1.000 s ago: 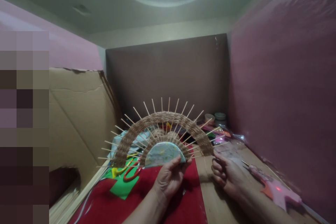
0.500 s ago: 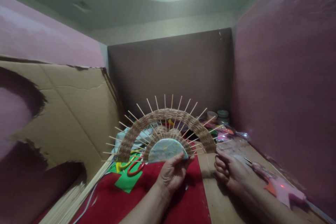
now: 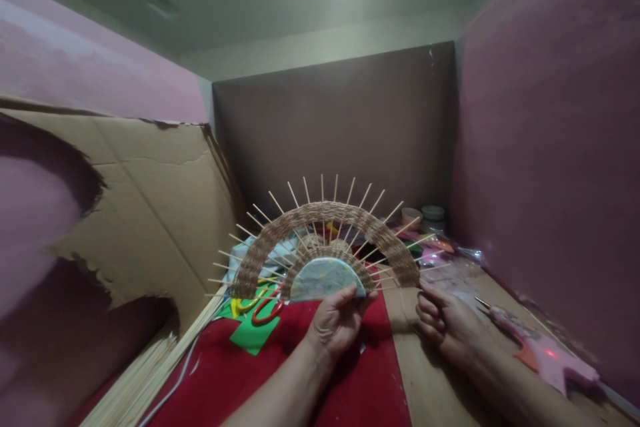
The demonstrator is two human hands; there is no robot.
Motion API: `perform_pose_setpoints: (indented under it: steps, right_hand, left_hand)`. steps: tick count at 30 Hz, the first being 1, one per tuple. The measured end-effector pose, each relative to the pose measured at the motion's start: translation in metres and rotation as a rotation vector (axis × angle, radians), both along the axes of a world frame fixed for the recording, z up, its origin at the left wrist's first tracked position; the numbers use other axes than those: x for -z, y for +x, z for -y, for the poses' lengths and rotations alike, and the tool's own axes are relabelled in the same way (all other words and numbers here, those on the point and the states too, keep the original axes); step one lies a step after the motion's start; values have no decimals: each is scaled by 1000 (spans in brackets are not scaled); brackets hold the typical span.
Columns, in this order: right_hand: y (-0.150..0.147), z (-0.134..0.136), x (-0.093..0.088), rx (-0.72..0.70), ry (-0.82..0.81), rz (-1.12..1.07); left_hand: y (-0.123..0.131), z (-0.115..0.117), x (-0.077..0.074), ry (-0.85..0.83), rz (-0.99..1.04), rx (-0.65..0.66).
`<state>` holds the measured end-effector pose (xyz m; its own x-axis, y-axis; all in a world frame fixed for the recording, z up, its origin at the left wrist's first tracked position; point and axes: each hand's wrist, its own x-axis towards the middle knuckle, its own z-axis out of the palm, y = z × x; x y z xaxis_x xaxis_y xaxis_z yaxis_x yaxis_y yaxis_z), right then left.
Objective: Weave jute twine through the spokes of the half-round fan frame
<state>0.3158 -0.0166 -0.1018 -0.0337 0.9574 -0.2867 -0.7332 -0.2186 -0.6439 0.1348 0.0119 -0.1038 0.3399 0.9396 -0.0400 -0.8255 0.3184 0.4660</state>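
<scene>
A half-round woven fan [image 3: 327, 213] stands upright before me, made of thin wooden sticks spreading from a pale, patterned half-disc [image 3: 327, 279]. Brown twine is woven across the sticks in a narrow inner arc and a wider outer arc. My left hand [image 3: 337, 323] grips the half-disc at its lower right edge, thumb in front. At the outer arc's lower right end, my right hand [image 3: 440, 317] is closed in a pinch, fingertips against the weave. Whatever lies between those fingertips is too small to make out.
Red cloth [image 3: 370, 380] covers part of the wooden table [image 3: 430, 387]. Scissors with red handles [image 3: 267, 307] and a yellow-handled tool [image 3: 245, 303] lie on green sheet [image 3: 255, 337]. A pink glue gun [image 3: 555, 353] lies right, light sticks [image 3: 145, 373] left, beside torn cardboard [image 3: 150, 213].
The whole view has shifted slightly, so everything appears a little further right and most things a little higher. Both hands keep the same hold, and the fan looks unchanged.
</scene>
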Motion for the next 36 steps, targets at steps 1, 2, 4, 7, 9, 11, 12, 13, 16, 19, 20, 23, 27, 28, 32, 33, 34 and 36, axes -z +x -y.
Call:
perform_pose_setpoints:
  steps: [1,2,4,7,9,11,12,13,16,19,20,23,27,28,32,33,34,36]
  right_hand:
    - [0,0,0,0,3,4]
    - [-1,0,-1,-2,5,9]
    - [-1,0,-1,-2,8,16]
    - [-1,1,-2,3,1,18]
    - [-1,1,-2,8,-8,18]
    - [-1,1,-1,11,-17,29]
    - [-1,1,-1,11,-17,38]
    - [0,0,0,11,-17,48]
    - [0,-1,3,12,-5,56]
    - [0,-2,5,20,-5,46]
    - [0,-2,5,18,-6,45]
    - [1,-1,5,-6,-24,41]
    - [1,1,5,9,-43,30]
    - [1,2,5,17,-42,25]
    - [0,1,5,26,-51,9]
    - [0,1,6,26,-54,9]
    - [0,1,6,24,-59,8]
    - [1,0,6,18,-66,1]
  left_hand:
    - [0,0,0,5,1,3]
    - [0,0,0,8,4,6]
    - [-1,0,0,11,4,14]
    - [-1,0,0,2,4,11]
    - [-1,0,0,-4,2,7]
    - [-1,0,0,-3,-3,8]
    - [-1,0,0,-1,-6,8]
    - [-1,0,0,0,-11,9]
    - [-1,0,0,3,-17,9]
    - [0,0,1,10,-17,4]
    - [0,0,1,13,-16,4]
    - [1,1,2,23,-12,9]
    - [1,2,2,28,-9,15]
    - [2,2,2,29,-11,16]
    - [2,3,2,32,-19,16]
    - [2,3,2,33,-20,17]
    - [2,3,2,36,-21,19]
    - [2,3,2,39,-25,21]
